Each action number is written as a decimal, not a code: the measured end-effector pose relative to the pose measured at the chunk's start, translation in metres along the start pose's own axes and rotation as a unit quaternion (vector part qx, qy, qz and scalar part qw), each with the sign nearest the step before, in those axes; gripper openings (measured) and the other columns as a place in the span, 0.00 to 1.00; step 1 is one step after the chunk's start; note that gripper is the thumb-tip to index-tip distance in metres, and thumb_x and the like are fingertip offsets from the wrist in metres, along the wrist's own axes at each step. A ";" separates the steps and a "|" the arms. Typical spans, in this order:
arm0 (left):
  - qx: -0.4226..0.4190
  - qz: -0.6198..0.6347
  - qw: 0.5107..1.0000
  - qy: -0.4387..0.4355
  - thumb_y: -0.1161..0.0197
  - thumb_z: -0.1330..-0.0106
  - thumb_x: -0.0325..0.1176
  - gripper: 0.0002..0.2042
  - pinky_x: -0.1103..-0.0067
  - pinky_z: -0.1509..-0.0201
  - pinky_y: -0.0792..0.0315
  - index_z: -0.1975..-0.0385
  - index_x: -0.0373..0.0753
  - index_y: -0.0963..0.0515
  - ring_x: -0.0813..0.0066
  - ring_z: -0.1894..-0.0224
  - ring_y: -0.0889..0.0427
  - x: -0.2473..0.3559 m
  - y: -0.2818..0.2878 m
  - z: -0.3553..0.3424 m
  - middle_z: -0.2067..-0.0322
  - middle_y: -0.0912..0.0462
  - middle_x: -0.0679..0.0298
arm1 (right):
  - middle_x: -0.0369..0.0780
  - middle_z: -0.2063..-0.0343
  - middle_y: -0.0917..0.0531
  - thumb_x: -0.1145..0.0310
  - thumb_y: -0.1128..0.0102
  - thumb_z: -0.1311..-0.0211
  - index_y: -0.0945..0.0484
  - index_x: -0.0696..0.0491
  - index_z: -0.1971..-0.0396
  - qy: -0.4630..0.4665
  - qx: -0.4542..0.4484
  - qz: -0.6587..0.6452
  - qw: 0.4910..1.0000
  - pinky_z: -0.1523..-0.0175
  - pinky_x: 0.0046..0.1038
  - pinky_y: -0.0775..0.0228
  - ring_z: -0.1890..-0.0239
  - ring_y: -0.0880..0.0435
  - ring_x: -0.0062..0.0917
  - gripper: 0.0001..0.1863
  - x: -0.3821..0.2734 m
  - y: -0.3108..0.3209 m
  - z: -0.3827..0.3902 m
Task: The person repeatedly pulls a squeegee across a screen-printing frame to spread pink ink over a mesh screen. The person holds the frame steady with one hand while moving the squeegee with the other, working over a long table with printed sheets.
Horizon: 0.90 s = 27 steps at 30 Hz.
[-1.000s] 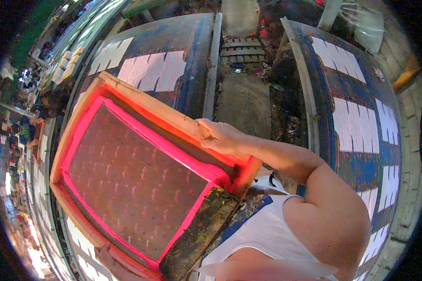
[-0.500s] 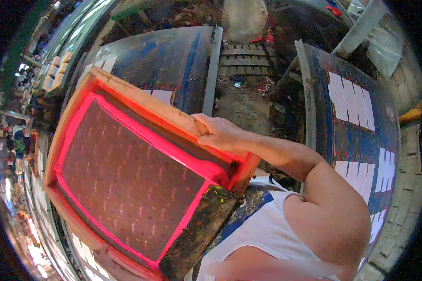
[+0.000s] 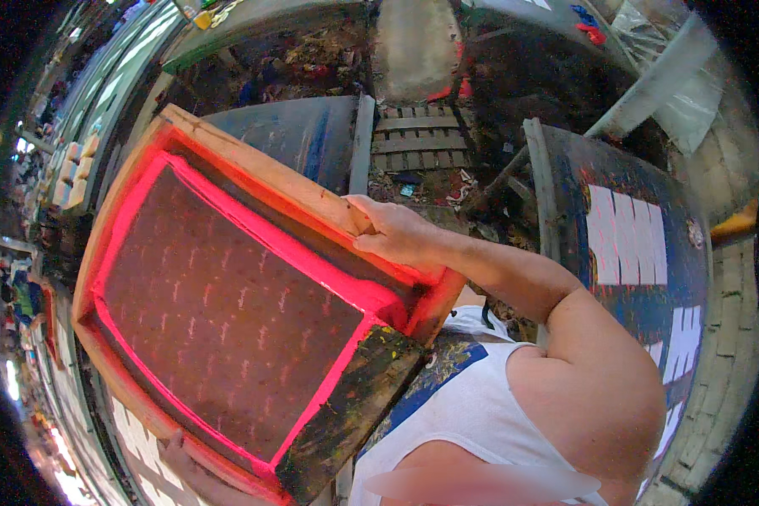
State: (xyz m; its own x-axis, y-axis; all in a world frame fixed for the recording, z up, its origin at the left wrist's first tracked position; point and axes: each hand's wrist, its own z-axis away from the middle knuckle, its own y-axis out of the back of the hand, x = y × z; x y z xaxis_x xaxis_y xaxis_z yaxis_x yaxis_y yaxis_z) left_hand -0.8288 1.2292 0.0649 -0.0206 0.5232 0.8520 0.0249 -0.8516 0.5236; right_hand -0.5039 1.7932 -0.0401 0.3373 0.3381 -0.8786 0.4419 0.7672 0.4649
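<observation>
White cloth is covering the person's torso at the near right, forming a sleeveless top (image 3: 481,409) with a blue patch; the left hand (image 3: 180,462), only partly showing, is grasping the near left rail of a large rectangular wooden-framed screen (image 3: 228,312), its fingertips resting on the wood; this screen is slanting across the near left, held up between both hands; bright pink ink is edging its brown translucent mesh, lying thick and glossy along the far side; a dark stained strip (image 3: 350,401) with yellow specks is covering the screen's near right end; the right hand (image 3: 392,232) is clenching the far rail, thumb and fingers wrapping the wood; beyond, a dark blue-smeared table (image 3: 299,143) is standing at the left; another dark blue-stained table (image 3: 565,215) is running along the right, bearing white rectangular pieces (image 3: 628,236) in groups; farther off, a grey slatted wooden pallet (image 3: 420,139) is lying between the tables; clear plastic sheeting (image 3: 691,118) is hanging at the far right beside a grey slanting post (image 3: 654,78).
</observation>
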 end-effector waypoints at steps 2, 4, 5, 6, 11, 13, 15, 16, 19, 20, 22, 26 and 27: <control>0.009 -0.013 1.000 -0.002 0.28 0.37 0.25 0.28 0.67 0.40 0.22 0.33 0.32 0.19 0.62 0.48 0.15 0.026 -0.035 0.010 0.46 0.12 0.57 | 0.56 0.50 0.11 0.59 0.28 0.32 0.33 0.53 0.23 -0.002 -0.021 -0.022 1.000 0.41 0.49 0.20 0.44 0.10 0.55 0.41 0.028 0.027 -0.021; 0.025 -0.014 1.000 -0.005 0.28 0.36 0.25 0.28 0.67 0.40 0.22 0.33 0.32 0.19 0.62 0.48 0.15 0.065 -0.079 0.022 0.46 0.12 0.57 | 0.56 0.51 0.11 0.59 0.28 0.32 0.33 0.53 0.23 0.017 -0.036 -0.055 0.998 0.42 0.49 0.20 0.46 0.10 0.55 0.41 0.050 0.080 -0.056; 0.029 -0.022 0.999 -0.008 0.28 0.36 0.25 0.28 0.67 0.40 0.22 0.33 0.32 0.19 0.62 0.48 0.15 0.091 -0.100 0.029 0.46 0.12 0.57 | 0.56 0.52 0.12 0.58 0.28 0.33 0.33 0.53 0.23 0.015 -0.032 -0.051 0.998 0.42 0.50 0.20 0.46 0.10 0.54 0.41 0.059 0.109 -0.072; 0.030 -0.029 0.999 -0.007 0.28 0.36 0.25 0.28 0.67 0.39 0.22 0.33 0.32 0.19 0.62 0.47 0.15 0.119 -0.118 0.033 0.46 0.12 0.57 | 0.55 0.53 0.12 0.58 0.28 0.33 0.33 0.54 0.23 0.012 -0.031 -0.045 0.998 0.42 0.50 0.20 0.47 0.10 0.54 0.41 0.064 0.138 -0.088; 0.071 -0.030 0.997 0.001 0.28 0.36 0.25 0.29 0.66 0.39 0.22 0.32 0.32 0.20 0.62 0.47 0.15 0.259 -0.182 0.046 0.45 0.12 0.57 | 0.56 0.50 0.11 0.58 0.28 0.34 0.33 0.53 0.23 0.011 -0.047 -0.056 0.997 0.40 0.48 0.20 0.45 0.10 0.54 0.42 0.030 0.285 -0.161; 0.081 -0.033 0.996 0.001 0.28 0.36 0.25 0.29 0.66 0.38 0.23 0.32 0.32 0.20 0.62 0.47 0.15 0.295 -0.208 0.041 0.45 0.12 0.57 | 0.57 0.48 0.11 0.58 0.29 0.35 0.33 0.52 0.22 0.037 -0.035 -0.067 0.996 0.39 0.47 0.20 0.43 0.11 0.53 0.42 0.031 0.321 -0.194; 0.085 -0.028 0.996 -0.009 0.28 0.36 0.24 0.29 0.66 0.38 0.23 0.32 0.32 0.20 0.62 0.46 0.15 0.322 -0.233 0.028 0.45 0.12 0.57 | 0.57 0.47 0.11 0.59 0.30 0.34 0.33 0.52 0.22 0.031 -0.043 -0.100 0.994 0.38 0.46 0.20 0.42 0.10 0.52 0.42 0.039 0.348 -0.222; 0.088 -0.028 0.996 -0.011 0.28 0.36 0.24 0.29 0.66 0.38 0.23 0.32 0.32 0.20 0.62 0.46 0.15 0.329 -0.242 0.025 0.45 0.12 0.57 | 0.57 0.47 0.11 0.60 0.30 0.34 0.33 0.52 0.21 0.026 -0.050 -0.116 0.992 0.37 0.45 0.20 0.41 0.10 0.51 0.42 0.044 0.356 -0.232; 0.092 -0.025 0.995 -0.015 0.28 0.36 0.24 0.29 0.66 0.38 0.23 0.32 0.32 0.20 0.62 0.46 0.15 0.332 -0.270 0.009 0.44 0.13 0.57 | 0.56 0.47 0.11 0.61 0.31 0.33 0.34 0.51 0.21 0.021 -0.030 -0.098 0.995 0.38 0.44 0.20 0.42 0.10 0.46 0.41 0.059 0.357 -0.255; 0.090 -0.027 0.995 -0.016 0.28 0.36 0.24 0.29 0.66 0.37 0.23 0.32 0.32 0.20 0.62 0.46 0.15 0.330 -0.285 -0.001 0.44 0.13 0.57 | 0.55 0.49 0.12 0.62 0.31 0.33 0.34 0.51 0.21 0.014 -0.033 -0.091 0.995 0.39 0.44 0.20 0.44 0.10 0.45 0.41 0.065 0.356 -0.267; 0.079 -0.012 0.997 -0.016 0.28 0.36 0.24 0.29 0.66 0.37 0.23 0.32 0.32 0.20 0.61 0.45 0.15 0.325 -0.326 -0.025 0.44 0.13 0.57 | 0.53 0.52 0.12 0.63 0.31 0.33 0.33 0.51 0.21 0.019 -0.021 -0.062 0.998 0.41 0.44 0.19 0.48 0.10 0.44 0.41 0.079 0.374 -0.303; 0.069 0.000 0.998 -0.009 0.28 0.36 0.24 0.30 0.66 0.37 0.23 0.31 0.32 0.20 0.61 0.45 0.15 0.330 -0.402 -0.060 0.44 0.13 0.56 | 0.47 0.63 0.17 0.64 0.29 0.33 0.32 0.51 0.23 0.018 -0.019 -0.032 0.999 0.50 0.43 0.21 0.57 0.13 0.42 0.39 0.105 0.399 -0.363; 0.068 0.000 0.998 -0.012 0.28 0.36 0.24 0.30 0.66 0.37 0.23 0.31 0.32 0.20 0.61 0.45 0.15 0.335 -0.422 -0.069 0.43 0.13 0.56 | 0.47 0.63 0.17 0.64 0.29 0.33 0.32 0.51 0.23 0.016 -0.022 -0.036 0.999 0.50 0.43 0.22 0.57 0.13 0.42 0.39 0.116 0.403 -0.382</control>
State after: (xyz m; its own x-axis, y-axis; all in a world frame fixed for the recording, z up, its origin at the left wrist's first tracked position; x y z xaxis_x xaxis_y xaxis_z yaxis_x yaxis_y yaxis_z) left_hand -0.9147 1.7616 0.1294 0.0026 0.5246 0.8513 0.1595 -0.8407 0.5175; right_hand -0.6040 2.3497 0.0041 0.2798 0.2982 -0.9126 0.4273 0.8125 0.3965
